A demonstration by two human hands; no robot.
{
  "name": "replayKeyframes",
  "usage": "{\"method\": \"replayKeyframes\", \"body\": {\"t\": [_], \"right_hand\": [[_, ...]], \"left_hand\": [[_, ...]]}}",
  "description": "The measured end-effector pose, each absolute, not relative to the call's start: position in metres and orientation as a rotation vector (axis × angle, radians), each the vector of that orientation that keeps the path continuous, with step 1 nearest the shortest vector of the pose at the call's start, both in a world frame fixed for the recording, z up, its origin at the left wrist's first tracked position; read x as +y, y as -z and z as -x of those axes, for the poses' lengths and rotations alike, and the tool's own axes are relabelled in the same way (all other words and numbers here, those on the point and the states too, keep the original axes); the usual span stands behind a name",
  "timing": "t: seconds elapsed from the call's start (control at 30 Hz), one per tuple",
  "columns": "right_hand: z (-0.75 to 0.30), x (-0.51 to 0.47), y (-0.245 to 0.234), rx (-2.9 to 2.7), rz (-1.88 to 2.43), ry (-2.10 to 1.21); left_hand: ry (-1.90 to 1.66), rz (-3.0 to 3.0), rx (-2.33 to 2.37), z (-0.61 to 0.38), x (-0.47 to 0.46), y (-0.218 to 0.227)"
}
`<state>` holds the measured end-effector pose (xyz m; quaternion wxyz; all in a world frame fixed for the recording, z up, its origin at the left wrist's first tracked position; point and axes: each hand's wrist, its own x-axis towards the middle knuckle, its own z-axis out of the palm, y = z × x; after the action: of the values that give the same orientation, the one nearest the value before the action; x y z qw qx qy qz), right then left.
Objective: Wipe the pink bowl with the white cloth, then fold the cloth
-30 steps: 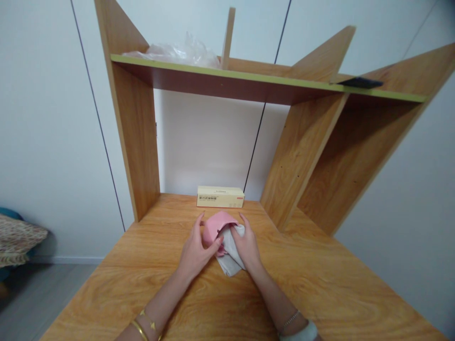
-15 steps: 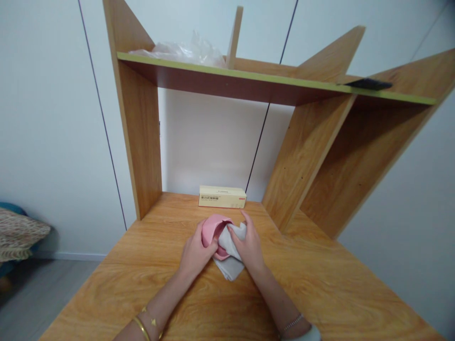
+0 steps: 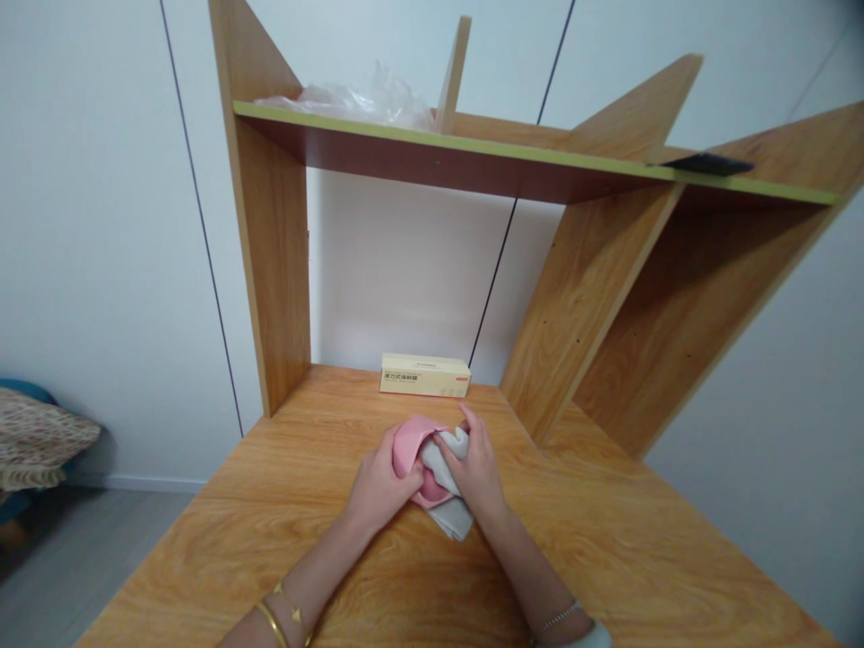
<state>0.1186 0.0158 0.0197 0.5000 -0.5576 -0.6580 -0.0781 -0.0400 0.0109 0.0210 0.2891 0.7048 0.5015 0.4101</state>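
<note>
A pink bowl [image 3: 409,443] is tilted on its side above the desk, its opening facing right and toward me. My left hand [image 3: 383,481] grips it from the left, fingers behind the outer wall and thumb over the rim. In my right hand [image 3: 476,468] is a bunched light grey cloth [image 3: 442,463], pinched under the thumb and pressed at the bowl's rim and inside. A loose corner of the cloth hangs below the bowl. The right fingers behind the cloth are partly hidden.
A cream cling film box [image 3: 425,375] stands at the back of the wooden desk [image 3: 283,504]. Above runs a shelf [image 3: 540,162] with a clear plastic bag [image 3: 364,99] and a dark flat object [image 3: 708,164]. Patterned fabric [image 3: 44,441] lies off to the left.
The bowl has shifted slightly right and turned, showing more of its inside toward me. Both hands stay closed on the bowl and cloth. The camera view has moved a little.
</note>
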Motion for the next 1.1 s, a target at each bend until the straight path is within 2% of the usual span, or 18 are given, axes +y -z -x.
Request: {"method": "replayKeyframes", "body": {"t": [0.2, 0.4, 0.67, 0.83, 0.97, 1.1], "right_hand": [[-0.119, 0.015, -0.028, -1.543, 1.699, 0.256], [-0.11, 0.006, -0.037, -1.596, 2.018, 0.127], [-0.11, 0.016, -0.017, -1.623, 1.844, -0.216], [-0.114, 0.014, -0.022, -1.563, 1.882, 0.023], [-0.116, 0.009, -0.03, -1.642, 1.797, 0.259], [-0.117, 0.009, -0.027, -1.695, 1.814, 0.169]], "left_hand": [[-1.075, -1.893, 1.389, 0.036, 0.007, -0.025], [-1.097, -1.86, 1.457, 0.04, 0.016, -0.021], [-1.083, -1.895, 1.504, 0.041, 0.014, -0.023], [-0.975, -1.992, 1.603, 0.039, 0.007, -0.032], [-1.017, -2.037, 1.508, 0.04, 0.003, -0.037], [-1.036, -2.106, 1.39, 0.044, 0.002, -0.036]]}}
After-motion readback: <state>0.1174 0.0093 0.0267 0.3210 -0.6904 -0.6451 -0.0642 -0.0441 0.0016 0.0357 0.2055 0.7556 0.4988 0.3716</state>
